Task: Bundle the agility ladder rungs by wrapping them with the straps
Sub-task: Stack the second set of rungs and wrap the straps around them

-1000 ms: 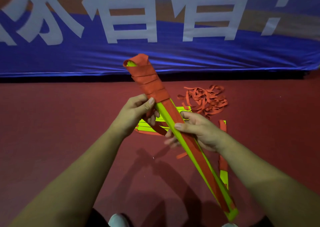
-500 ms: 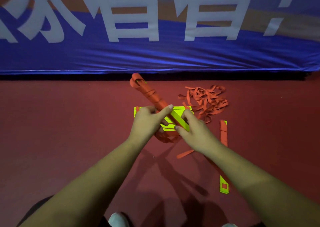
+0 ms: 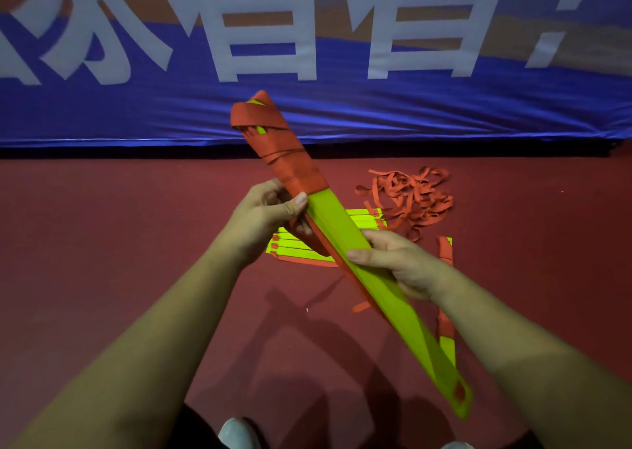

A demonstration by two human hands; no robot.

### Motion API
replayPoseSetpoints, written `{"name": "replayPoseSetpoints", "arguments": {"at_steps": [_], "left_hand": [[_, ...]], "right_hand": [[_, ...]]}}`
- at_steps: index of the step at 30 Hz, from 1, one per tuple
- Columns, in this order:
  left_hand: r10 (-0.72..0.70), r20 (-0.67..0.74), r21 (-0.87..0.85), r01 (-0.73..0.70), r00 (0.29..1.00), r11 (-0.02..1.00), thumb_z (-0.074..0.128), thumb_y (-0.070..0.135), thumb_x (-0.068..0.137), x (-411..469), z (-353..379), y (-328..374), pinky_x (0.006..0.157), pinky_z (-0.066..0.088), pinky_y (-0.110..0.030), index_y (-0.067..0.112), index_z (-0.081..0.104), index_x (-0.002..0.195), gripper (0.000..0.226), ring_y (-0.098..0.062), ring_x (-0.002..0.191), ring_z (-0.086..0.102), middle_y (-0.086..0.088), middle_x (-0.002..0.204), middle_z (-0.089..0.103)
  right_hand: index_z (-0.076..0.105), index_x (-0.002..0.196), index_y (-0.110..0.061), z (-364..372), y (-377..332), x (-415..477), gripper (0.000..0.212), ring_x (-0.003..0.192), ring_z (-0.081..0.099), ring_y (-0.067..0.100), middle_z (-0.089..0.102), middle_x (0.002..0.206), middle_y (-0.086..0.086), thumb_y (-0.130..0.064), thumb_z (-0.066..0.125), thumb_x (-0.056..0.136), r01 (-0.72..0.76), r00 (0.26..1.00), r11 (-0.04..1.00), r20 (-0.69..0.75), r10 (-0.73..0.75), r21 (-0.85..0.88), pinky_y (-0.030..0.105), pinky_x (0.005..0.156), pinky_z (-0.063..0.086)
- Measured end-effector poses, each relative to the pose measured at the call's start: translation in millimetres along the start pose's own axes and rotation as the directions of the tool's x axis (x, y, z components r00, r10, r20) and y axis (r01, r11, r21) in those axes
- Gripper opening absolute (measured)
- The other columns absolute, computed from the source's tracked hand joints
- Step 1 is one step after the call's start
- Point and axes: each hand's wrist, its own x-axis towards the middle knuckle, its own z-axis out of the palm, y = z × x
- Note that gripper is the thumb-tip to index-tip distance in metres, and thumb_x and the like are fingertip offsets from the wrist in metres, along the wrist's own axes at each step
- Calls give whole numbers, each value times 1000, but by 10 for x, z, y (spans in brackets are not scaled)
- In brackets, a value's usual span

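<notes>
The person holds a bundle of green rungs (image 3: 345,239) up off the red floor (image 3: 102,250), slanting from near their feet up toward the blue banner (image 3: 376,113). The far end is wound tightly in red strap (image 3: 273,147). The left hand (image 3: 263,219) grips the bundle right where the winding ends, its thumb pressed against the edge of the last turn. It may also be holding a loose run of strap underneath, though that is hard to make out. The right hand (image 3: 393,260) is curled round the bare middle. On the floor below lie more flat rungs (image 3: 294,250), and beside them a tangled heap of strap (image 3: 410,198).
</notes>
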Motion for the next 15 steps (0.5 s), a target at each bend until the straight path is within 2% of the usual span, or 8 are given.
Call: {"name": "replayPoseSetpoints", "arguments": {"at_steps": [3, 4, 6, 9, 12, 15], "left_hand": [[-3, 72, -46, 6, 997, 999, 82, 45, 70, -7, -70, 6, 56, 55, -32, 13, 68, 94, 42, -21, 58, 67, -8, 74, 70], [-22, 112, -22, 25, 994, 999, 80, 50, 71, -21, -88, 10, 58, 53, -34, 17, 70, 95, 42, -21, 60, 67, -9, 74, 69], [-84, 194, 38, 78, 977, 996, 73, 55, 77, -49, -122, 19, 56, 51, -30, 22, 69, 98, 39, -25, 60, 67, -12, 67, 65], [-244, 218, 211, 199, 945, 957, 62, 54, 87, -60, -110, 84, 51, 48, -24, 14, 62, 93, 40, -24, 51, 63, -13, 58, 61], [-357, 99, 469, 273, 929, 840, 54, 43, 95, -39, -46, 87, 43, 40, -20, 7, 55, 84, 37, -17, 39, 53, -9, 51, 60], [-311, -8, 440, 283, 950, 852, 55, 32, 97, -14, 21, 16, 39, 31, -19, 4, 56, 89, 29, -14, 35, 45, -5, 53, 63]], "right_hand": [[59, 113, -7, -9, -22, -8, 33, 83, 67, 29, 70, 97, 19, -20, 63, 83, 41, 997, 999, 66, -40, -18, 34, 72, 56], [56, 115, -7, -8, -19, -24, 36, 83, 67, 34, 68, 98, 24, -22, 64, 83, 31, 993, 1000, 113, -32, 4, 39, 73, 57], [53, 113, -9, -7, -18, -60, 34, 66, 67, 32, 68, 90, 23, -23, 63, 84, 14, 992, 1000, 128, -13, -6, 38, 63, 56], [52, 107, -8, -21, -16, -78, 27, 49, 58, 24, 62, 74, 16, -21, 63, 85, 60, 998, 996, -6, -61, -68, 28, 48, 48], [55, 100, -11, -57, 1, -38, 20, 48, 55, 23, 61, 71, 14, -19, 68, 88, 93, 982, 988, -152, -111, -125, 26, 45, 44], [52, 95, -17, -88, 54, 35, 12, 47, 56, 22, 64, 70, 9, -16, 63, 91, 101, 934, 939, -294, -203, -329, 26, 44, 44]]}}
